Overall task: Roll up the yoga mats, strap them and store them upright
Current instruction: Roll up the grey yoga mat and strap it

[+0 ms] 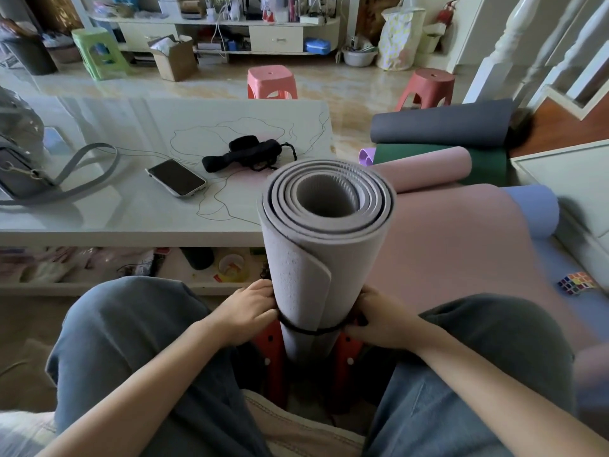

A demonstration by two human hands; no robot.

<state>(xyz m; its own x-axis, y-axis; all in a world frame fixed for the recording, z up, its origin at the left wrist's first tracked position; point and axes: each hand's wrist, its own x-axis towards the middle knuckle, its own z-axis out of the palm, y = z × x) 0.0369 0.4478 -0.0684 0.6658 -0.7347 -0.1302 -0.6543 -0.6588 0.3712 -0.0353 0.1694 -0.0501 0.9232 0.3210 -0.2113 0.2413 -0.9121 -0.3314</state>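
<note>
Grey rolled mat [316, 258] stands upright btwn the person's knees, spiral end facing the cam, outer flap edge running down the front. Bottom end sits in front of a red stool [275, 351] under the person; exact contact pt hidden.

Black cord [309, 330] wraps around the mat low down, just above the stool legs. Looks snug to the roll at front; back side not visible.

L hand [245, 311]: on left side of the roll at cord height, fingers curled in against the mat, fingertips at the cord. Looks like it pinches the cord, but the actual grip is hidden behind the roll edge.
R hand [379, 319]: mirrored on right side, fingers curled, gripping the cord end where it leaves the roll. Dark nail polish visible.

Other mats, right of the roll on the floor: pink mat [461, 245] mostly unrolled and flat, far end rolled up; dark grey mat [441, 123] rolled, lying on its side; green mat [487, 161] under it; blue mat [534, 209] partly rolled at far right. None upright.

White table [99, 219] left of the roll: phone [176, 178] face up, black strap bundle [244, 153] just beyond it, grey bag [19, 159] w/ long strap at left edge. Puzzle cube [576, 283] on the floor at right.
</note>
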